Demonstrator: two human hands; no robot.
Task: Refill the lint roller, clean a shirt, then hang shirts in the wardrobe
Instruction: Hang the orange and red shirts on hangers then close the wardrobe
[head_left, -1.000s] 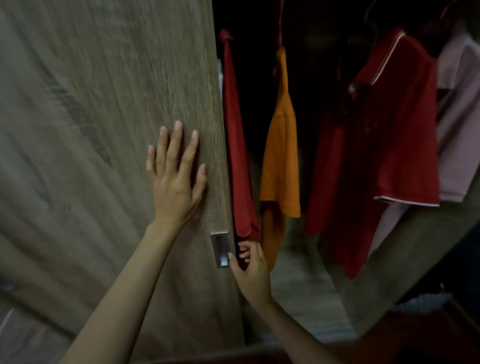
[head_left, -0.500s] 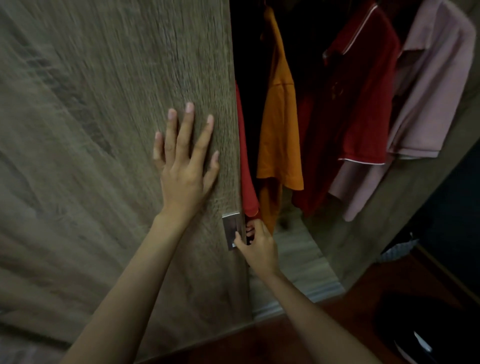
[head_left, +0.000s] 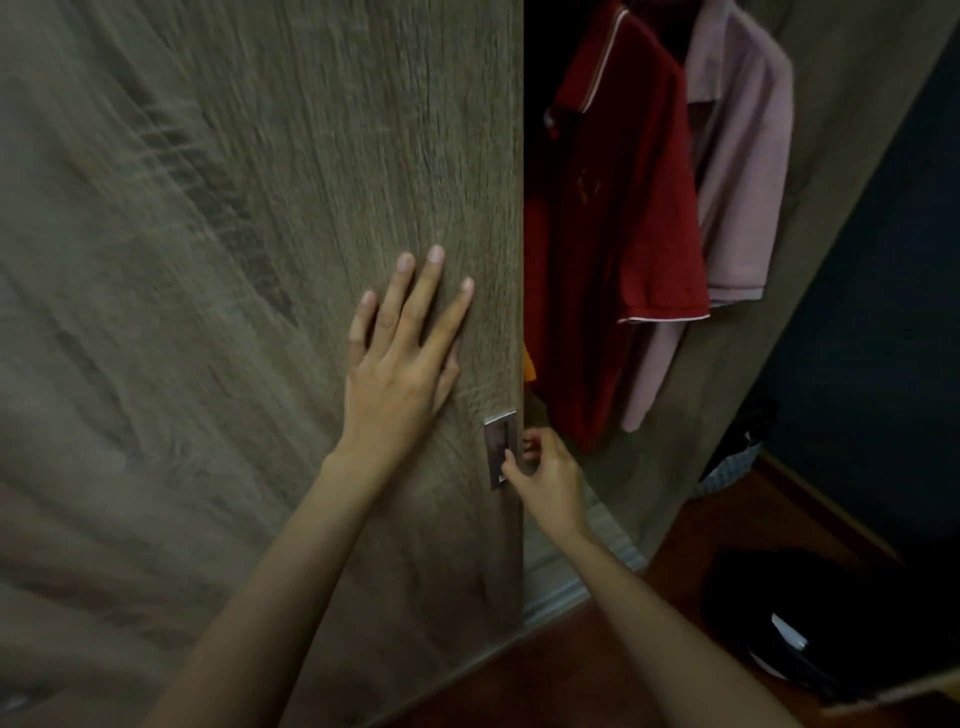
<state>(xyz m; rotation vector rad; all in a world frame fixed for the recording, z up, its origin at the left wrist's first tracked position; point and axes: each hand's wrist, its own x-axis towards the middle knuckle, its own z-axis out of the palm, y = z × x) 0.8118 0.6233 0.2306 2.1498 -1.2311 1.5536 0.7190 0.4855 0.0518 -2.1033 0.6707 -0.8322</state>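
Note:
A wood-grain sliding wardrobe door fills the left and middle of the view. My left hand lies flat on it with fingers spread. My right hand grips the door's right edge, thumb on the metal recessed handle. In the narrow gap to the right hang a red polo shirt with white trim and a pink shirt. A sliver of an orange shirt shows at the door's edge; the other shirts are hidden behind the door.
The wardrobe's right side panel borders the gap. A dark wall stands beyond it. A black object lies on the reddish wooden floor at lower right, and a patterned cloth sits by the panel's foot.
The door has slid to the right, narrowing the gap. It now covers the thin red shirt and nearly all of the orange one. Both hands travelled right with the door.

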